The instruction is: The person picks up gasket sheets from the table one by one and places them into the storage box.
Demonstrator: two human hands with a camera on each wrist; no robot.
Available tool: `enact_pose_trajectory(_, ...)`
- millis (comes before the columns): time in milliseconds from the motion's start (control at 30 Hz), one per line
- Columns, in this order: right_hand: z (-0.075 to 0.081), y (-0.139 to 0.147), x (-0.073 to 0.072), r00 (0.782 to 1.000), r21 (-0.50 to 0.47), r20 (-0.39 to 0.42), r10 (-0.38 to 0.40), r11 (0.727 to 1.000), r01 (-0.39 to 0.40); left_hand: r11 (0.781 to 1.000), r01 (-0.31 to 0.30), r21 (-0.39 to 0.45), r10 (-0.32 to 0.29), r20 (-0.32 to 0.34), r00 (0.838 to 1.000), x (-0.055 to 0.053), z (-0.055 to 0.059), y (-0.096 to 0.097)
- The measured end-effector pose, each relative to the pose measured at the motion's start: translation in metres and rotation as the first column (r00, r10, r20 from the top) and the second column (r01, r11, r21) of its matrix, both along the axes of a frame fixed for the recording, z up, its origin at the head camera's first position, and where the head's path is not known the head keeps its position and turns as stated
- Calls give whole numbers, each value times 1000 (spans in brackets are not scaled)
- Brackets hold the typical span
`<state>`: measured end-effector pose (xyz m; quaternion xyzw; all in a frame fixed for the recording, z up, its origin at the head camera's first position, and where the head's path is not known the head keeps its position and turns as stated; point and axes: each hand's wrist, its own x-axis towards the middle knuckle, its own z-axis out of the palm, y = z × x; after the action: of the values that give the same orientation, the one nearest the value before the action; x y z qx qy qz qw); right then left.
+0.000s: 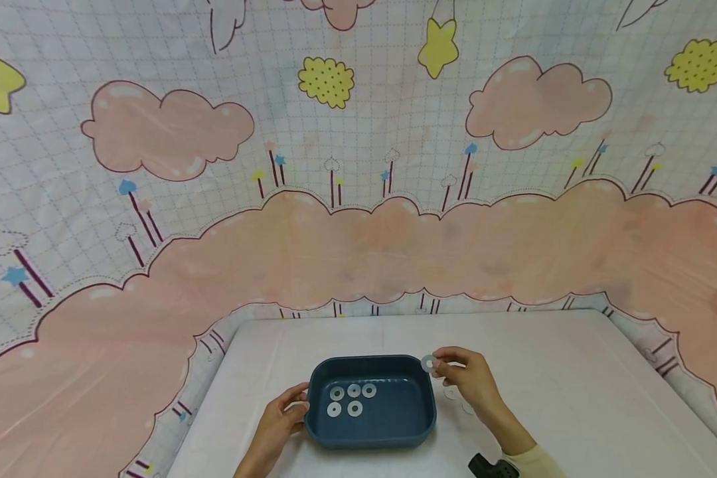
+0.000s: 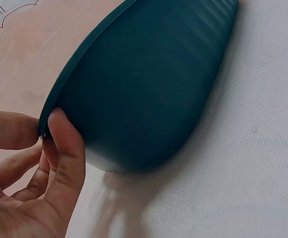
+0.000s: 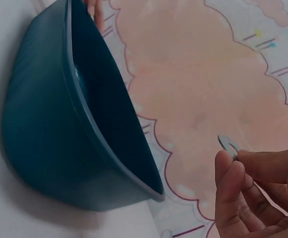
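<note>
Pinching one flat ring (image 1: 425, 360) by its edge, the right hand (image 1: 465, 373) holds it up near the far right corner of the blue tray (image 1: 397, 415); can't tell from here if it's over the rim. Thumb and fingertips nearly meet, just the ring between them. Left hand (image 1: 282, 417) has the tray's left rim nipped between thumb and finger. Five loose rings (image 1: 350, 408) lie flat on the tray floor, left half; pale rings on the white table (image 1: 561, 372) sit right of the tray, partly behind the right arm. Risks, my guess: thin edge hold, so the ring could slip; let go early, it could hit the rim and bounce out; a left-hand tug could tilt the tray and slide the five.
</note>
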<state>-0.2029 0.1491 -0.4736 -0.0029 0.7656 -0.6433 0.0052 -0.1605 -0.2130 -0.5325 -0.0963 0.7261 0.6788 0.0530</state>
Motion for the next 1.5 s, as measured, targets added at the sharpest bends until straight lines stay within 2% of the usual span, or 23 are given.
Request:
enact_pose_trajectory(167,2,-11,0,1000,-25,-2,17,1000,-17,1000,-4,-3,4,4,1000,0,-2,0)
enact_pose_trajectory(367,1,-20,1,1000,-37,8,30,999,-29,1000,0,0,0,5,1000,1,2,1)
enact_pose_trajectory(700,-3,-39,-2,994,-77,31,104,992,-102,1000,-7,-10,7,3,1000,1,4,1)
enact_pose_trajectory(1133,-11,-67,-5,968,-135,54,244,963,-235,1000,-14,-13,14,3,1000,0,1,1)
enact_pose_trajectory(1333,-18,-78,-8,958,-164,96,270,954,-252,1000,-17,-19,17,-1,1000,0,3,2)
enact_pose_trajectory(1500,-28,-85,-10,954,-146,122,272,956,-254,1000,-16,-21,16,-2,1000,1,3,2)
